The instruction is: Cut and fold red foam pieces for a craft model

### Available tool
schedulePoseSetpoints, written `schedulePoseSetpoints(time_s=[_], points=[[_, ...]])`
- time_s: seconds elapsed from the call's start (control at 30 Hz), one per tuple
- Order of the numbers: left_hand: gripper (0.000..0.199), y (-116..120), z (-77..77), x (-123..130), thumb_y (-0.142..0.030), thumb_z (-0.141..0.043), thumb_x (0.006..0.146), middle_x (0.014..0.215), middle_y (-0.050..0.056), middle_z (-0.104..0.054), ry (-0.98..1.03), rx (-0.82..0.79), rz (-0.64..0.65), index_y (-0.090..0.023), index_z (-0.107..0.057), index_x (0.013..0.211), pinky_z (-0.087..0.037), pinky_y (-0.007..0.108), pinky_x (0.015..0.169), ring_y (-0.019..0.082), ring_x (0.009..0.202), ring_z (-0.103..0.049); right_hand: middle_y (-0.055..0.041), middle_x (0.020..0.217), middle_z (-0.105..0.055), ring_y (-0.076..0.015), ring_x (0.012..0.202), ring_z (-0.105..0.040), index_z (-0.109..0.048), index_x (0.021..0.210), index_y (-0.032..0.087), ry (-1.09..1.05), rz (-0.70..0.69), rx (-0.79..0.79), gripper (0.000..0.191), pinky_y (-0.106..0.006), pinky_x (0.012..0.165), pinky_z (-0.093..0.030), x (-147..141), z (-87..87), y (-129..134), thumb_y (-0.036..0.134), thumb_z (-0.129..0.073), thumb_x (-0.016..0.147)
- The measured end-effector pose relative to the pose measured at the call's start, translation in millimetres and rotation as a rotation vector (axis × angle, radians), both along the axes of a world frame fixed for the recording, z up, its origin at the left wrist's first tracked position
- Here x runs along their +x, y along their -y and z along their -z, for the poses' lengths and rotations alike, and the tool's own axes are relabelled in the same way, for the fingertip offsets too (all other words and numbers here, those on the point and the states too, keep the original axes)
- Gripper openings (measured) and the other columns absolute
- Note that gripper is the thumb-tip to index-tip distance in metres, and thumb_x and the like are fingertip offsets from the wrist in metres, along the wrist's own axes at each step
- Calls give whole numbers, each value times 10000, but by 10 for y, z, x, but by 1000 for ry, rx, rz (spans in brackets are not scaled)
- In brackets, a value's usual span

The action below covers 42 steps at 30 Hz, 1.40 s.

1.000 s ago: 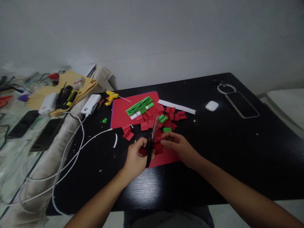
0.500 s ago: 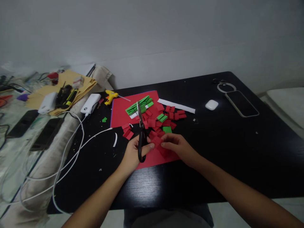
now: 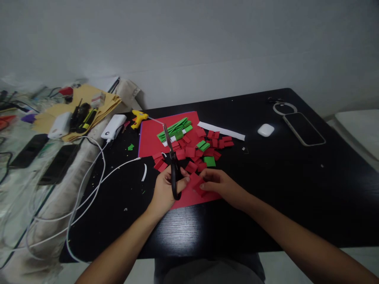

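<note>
Here, 2 hands (image 3: pixel 166 188) (image 3: pixel 224 186) work: the left grips scissors (image 3: pixel 172 157), the right pinches red paper (image 3: pixel 196 184).

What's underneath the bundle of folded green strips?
White paper pokes out along the near edge of the green strips, and the red sheet shows around them. The bundle covers whatever lies directly beneath its middle, so that can't be seen.

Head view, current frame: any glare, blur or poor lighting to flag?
Head view: dim overall; streaky glare on the black table between the forearms, near its front edge; far left smeared and soft; the red paper piece between left hand and right hand lacks crisp detail, its folds hard to read.
</note>
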<state>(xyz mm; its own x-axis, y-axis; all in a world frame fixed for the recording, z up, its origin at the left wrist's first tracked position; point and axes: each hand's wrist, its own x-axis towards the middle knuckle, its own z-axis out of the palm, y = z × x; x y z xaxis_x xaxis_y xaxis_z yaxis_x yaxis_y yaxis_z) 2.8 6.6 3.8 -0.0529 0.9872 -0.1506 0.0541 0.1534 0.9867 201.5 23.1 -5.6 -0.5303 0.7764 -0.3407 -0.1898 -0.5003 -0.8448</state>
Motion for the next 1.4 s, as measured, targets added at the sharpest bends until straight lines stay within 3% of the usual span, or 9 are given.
schedulePoseSetpoints(time_s=[0.27, 0.47, 0.67, 0.9, 1.07, 1.4], points=[[278, -37, -19, -16, -342, -843, 681, 690, -30, -585, -34, -14, 26, -174, -656, 800, -394, 227, 563, 108, 597, -489, 31, 704, -660, -115, 636, -594, -687, 760, 187, 81, 109, 69, 155, -254, 642, -454, 1, -16, -17, 277, -807, 722], [261, -43, -69, -104, -393, -765, 784, 687, -29, -559, -307, 35, 153, -186, -606, 798, -378, 235, 566, 123, 609, -477, 24, 736, -691, -134, 663, -630, -683, 805, 199, 76, 332, 111, 219, -263, 655, -486, 60, -72, -77, 325, -843, 723], [215, -49, -149, -205, -301, -708, 795, 699, -37, -550, -622, 133, 359, -206, -515, 785, -360, 245, 596, 134, 631, -484, 9, 817, -745, -145, 763, -691, -726, 851, 218, -70, 553, 108, 217, -268, 762, -543, 176, -103, -201, 319, -871, 725], [164, -82, -141, -239, -249, -633, 764, 608, -42, -514, -691, 139, 458, -201, -493, 692, -300, 248, 551, 123, 571, -429, 37, 817, -737, -127, 751, -695, -721, 817, 233, -236, 673, 49, 220, -251, 763, -573, 237, -152, -303, 250, -892, 680], [125, -67, -151, -220, -205, -607, 735, 611, -42, -503, -719, 172, 528, -201, -492, 687, -292, 255, 556, 120, 568, -401, 40, 793, -721, -112, 720, -671, -731, 806, 230, -213, 665, 84, 190, -231, 737, -565, 248, -134, -308, 252, -883, 694], [107, -48, -143, -210, -198, -600, 755, 645, -29, -520, -761, 204, 544, -205, -498, 723, -302, 263, 577, 131, 581, -417, 7, 811, -736, -139, 715, -666, -738, 857, 218, 59, 497, 278, 210, -266, 700, -533, 223, -59, -250, 339, -864, 739]])
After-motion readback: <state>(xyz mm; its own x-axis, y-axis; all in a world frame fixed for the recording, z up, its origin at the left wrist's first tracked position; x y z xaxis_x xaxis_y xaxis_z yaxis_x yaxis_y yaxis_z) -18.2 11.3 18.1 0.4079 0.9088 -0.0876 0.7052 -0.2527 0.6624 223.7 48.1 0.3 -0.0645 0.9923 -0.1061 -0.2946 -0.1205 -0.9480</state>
